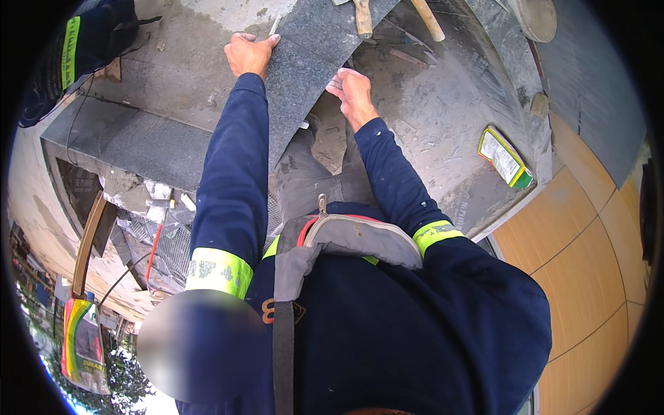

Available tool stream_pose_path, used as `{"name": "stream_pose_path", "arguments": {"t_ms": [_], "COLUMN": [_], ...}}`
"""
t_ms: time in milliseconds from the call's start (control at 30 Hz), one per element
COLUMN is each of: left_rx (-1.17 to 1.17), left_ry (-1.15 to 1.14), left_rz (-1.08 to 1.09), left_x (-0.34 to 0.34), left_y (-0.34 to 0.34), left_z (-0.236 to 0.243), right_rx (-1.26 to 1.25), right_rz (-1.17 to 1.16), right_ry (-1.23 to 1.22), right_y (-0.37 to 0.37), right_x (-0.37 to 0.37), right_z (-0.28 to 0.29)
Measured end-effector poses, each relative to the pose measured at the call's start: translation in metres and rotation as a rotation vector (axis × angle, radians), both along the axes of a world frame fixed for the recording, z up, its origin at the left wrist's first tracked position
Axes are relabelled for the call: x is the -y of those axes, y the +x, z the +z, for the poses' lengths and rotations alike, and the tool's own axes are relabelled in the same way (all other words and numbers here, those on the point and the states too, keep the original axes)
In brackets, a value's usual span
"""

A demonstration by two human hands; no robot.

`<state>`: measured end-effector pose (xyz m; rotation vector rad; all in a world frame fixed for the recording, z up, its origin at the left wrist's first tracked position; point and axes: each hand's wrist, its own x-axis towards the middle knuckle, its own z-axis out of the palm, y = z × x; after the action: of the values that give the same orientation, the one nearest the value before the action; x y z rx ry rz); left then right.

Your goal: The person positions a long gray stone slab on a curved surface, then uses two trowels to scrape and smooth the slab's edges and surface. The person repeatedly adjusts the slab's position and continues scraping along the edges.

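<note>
A dark grey speckled stone slab point(299, 69) runs between my hands. My left hand point(249, 55) is closed at its left edge, thumb against the stone and fingers folded. Just beyond that thumb a thin white strip point(275, 25) sticks up at the edge. My right hand point(353, 95) is closed beside the slab's right edge, fingertips curled in; what either hand holds, if anything, is hidden. A small white piece point(304, 125) shows at the slab's edge nearer my body.
A wooden-handled trowel point(363, 19) lies on the slab's far end, beside another wooden handle point(429, 21). A green and yellow packet point(505, 158) lies right on the dusty floor. Another person's dark sleeve point(86, 45) shows upper left. A colourful bag point(84, 339) hangs lower left.
</note>
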<state>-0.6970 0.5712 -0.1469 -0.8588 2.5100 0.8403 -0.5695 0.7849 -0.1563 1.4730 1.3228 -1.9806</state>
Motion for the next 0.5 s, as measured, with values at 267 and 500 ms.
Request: {"name": "stream_pose_path", "arguments": {"t_ms": [267,500], "left_rx": [0.042,0.099], "left_ry": [0.023,-0.007], "left_rz": [0.073,0.093], "left_x": [-0.0018,-0.0042], "left_y": [-0.0032,-0.0076], "left_z": [0.0075,0.0134], "right_rx": [0.017,-0.003], "right_rz": [0.009,0.075], "right_ry": [0.015,-0.013], "right_y": [-0.001,-0.0023], "right_x": [0.0005,-0.0029], "right_z": [-0.0021,0.0]}}
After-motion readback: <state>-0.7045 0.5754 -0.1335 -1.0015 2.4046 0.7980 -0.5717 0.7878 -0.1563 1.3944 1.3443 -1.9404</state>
